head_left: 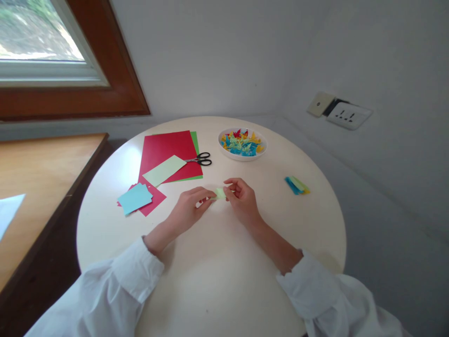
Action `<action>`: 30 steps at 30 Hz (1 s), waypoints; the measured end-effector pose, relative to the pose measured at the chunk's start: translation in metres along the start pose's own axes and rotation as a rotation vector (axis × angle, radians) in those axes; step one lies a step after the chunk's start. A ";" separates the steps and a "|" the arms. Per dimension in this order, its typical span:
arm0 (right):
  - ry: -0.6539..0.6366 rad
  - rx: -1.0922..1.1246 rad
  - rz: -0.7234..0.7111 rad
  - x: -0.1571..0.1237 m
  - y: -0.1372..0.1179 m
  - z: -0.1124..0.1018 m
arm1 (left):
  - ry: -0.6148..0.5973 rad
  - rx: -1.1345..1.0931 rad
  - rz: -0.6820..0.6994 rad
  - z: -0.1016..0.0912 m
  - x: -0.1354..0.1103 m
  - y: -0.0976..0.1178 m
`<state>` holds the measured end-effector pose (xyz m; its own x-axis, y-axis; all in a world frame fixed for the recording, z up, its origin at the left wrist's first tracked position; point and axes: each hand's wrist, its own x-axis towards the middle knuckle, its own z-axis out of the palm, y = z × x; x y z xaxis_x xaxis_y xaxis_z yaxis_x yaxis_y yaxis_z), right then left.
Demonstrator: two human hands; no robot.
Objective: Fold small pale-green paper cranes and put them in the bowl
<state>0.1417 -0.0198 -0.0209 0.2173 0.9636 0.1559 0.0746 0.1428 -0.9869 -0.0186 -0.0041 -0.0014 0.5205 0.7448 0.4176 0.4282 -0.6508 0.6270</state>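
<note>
One pale-green slip (pixel 220 193) runs sideways from left hand (pixel 189 207) to right hand (pixel 243 202).

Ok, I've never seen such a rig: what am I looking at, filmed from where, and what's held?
No machine here: a person works bare-handed, filmed by a camera worn on the head, looking forward and down. The left hand pinches a small pale green paper; the right hand is at its other end. On the round white table, at left, a red sheet overlaps a green sheet, with a pale green rectangle on it and scissors at its right edge. Nearer are light blue pieces and red pieces. A white dish holds colourful paper shapes; small coloured slips lie at right.
</note>
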 end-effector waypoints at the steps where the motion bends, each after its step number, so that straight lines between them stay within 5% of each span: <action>1: -0.003 -0.002 0.000 0.000 0.000 0.000 | 0.016 -0.003 -0.018 0.000 0.000 0.001; 8: 0.099 -0.057 -0.064 0.004 -0.005 -0.008 | 0.096 -0.125 -0.256 -0.001 0.003 -0.001; 16: -0.217 0.195 0.229 0.004 -0.009 -0.007 | 0.028 -0.278 -0.356 0.001 0.002 -0.002; 21: -0.364 0.199 0.266 0.003 -0.012 -0.010 | 0.014 -0.304 -0.316 0.002 0.002 -0.004; 30: -0.398 0.118 0.240 0.000 -0.011 -0.012 | -0.024 -0.378 -0.344 0.002 0.001 -0.004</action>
<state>0.1529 -0.0239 -0.0090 -0.1761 0.9809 -0.0824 -0.0481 -0.0922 -0.9946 -0.0186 -0.0006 -0.0047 0.4156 0.8998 0.1329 0.2829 -0.2668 0.9213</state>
